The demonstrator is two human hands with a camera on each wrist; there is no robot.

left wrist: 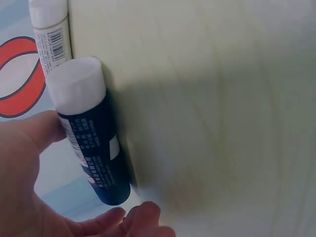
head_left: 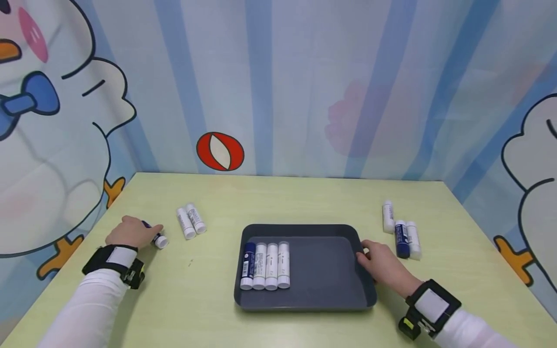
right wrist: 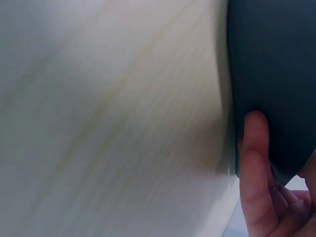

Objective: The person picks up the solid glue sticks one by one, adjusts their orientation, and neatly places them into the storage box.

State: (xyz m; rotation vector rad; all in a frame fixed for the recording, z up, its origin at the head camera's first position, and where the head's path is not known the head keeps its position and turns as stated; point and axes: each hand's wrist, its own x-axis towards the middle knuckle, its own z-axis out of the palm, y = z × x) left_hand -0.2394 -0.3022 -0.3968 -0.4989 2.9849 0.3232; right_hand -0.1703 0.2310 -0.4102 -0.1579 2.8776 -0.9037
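While your arms reach over a pale yellow-green tabletop (head_left: 296, 200) with faint grain-like streaks, a softly creased, blue-striped backdrop (head_left: 296, 87) stands behind it. The shallow dark-grey rectangular tray (head_left: 324, 273) has rounded corners, a smooth floor and a raised rim. Your left hand (head_left: 132, 233) is at a white-ended dark-blue cylindrical tube (left wrist: 94, 143) on the table's left side; fine pale print covers its body, and it points its white end towards the tray side. One digit touches it and other fingertips bend near its blue end, but whether they clasp it I cannot tell. Your right hand (head_left: 385, 263) grips the tray's right edge. Inside, one navy tube (head_left: 248, 261) and three white tubes (head_left: 271, 267) lie side by side at the left; grey floor spans from there to the right wall. Tabletop stretches between the tray and a labelled white pair (head_left: 185, 224) near your left hand, and beyond the tray's far rim. Just past your right hand sits a blue-and-white trio of tubes (head_left: 401, 240).
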